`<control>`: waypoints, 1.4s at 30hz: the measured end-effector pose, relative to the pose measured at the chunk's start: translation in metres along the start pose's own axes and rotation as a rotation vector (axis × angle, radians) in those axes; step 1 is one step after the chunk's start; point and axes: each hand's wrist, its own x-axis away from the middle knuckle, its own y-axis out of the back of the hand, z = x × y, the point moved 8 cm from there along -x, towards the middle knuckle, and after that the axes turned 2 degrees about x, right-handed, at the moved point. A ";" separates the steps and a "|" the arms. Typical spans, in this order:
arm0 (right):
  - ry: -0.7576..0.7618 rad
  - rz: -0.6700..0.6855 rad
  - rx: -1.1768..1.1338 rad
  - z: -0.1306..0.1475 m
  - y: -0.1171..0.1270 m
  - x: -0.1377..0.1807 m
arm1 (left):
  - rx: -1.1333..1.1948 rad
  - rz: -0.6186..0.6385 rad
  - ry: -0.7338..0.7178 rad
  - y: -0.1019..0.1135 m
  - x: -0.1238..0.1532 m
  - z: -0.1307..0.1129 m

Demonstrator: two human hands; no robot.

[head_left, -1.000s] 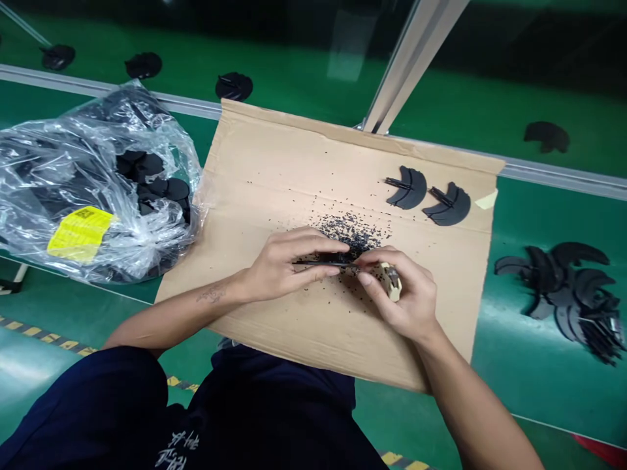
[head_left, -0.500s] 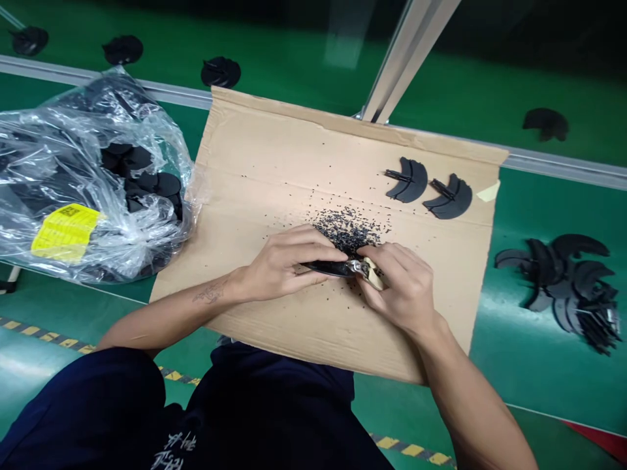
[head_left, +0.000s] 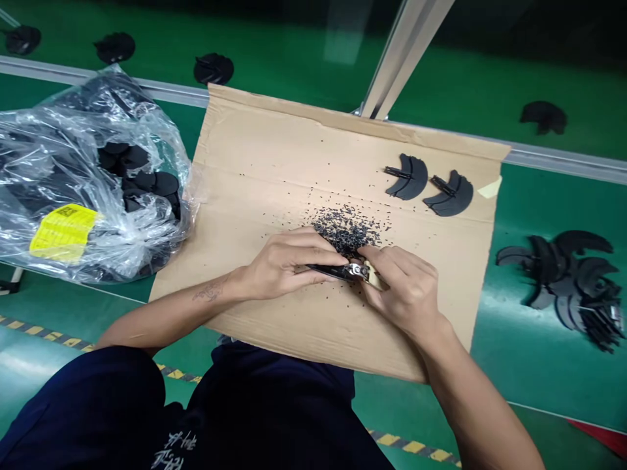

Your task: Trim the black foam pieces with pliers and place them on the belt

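My left hand (head_left: 287,264) is closed around a thin black plastic part (head_left: 327,269), held edge-on just above the cardboard sheet (head_left: 274,163). My right hand (head_left: 401,287) grips a small cutter (head_left: 361,271) with a cream handle, its metal tip touching the part's right end. A pile of black trimmings (head_left: 347,228) lies on the cardboard right behind both hands. Two finished black crescent parts (head_left: 409,177) (head_left: 450,194) lie side by side at the cardboard's far right.
A clear plastic bag (head_left: 73,189) of black parts with a yellow label sits at the left. A heap of black crescent parts (head_left: 571,277) lies on the green surface at the right. A metal rail (head_left: 563,166) and slanted post (head_left: 401,52) run behind; loose black parts lie beyond.
My right hand turned the cutter so its metal tip now meets the part's end; the cream handle is more hidden in my palm. The view shifted slightly.
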 end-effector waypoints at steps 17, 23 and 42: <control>-0.043 0.068 0.267 -0.006 -0.008 -0.001 | -0.213 0.040 0.000 -0.005 0.001 -0.003; -0.133 0.097 0.163 -0.017 -0.012 0.002 | -0.400 -0.028 -0.018 0.002 0.002 0.002; 0.182 -0.141 -0.113 0.028 0.012 0.002 | -0.606 -0.018 -0.168 -0.009 0.005 -0.011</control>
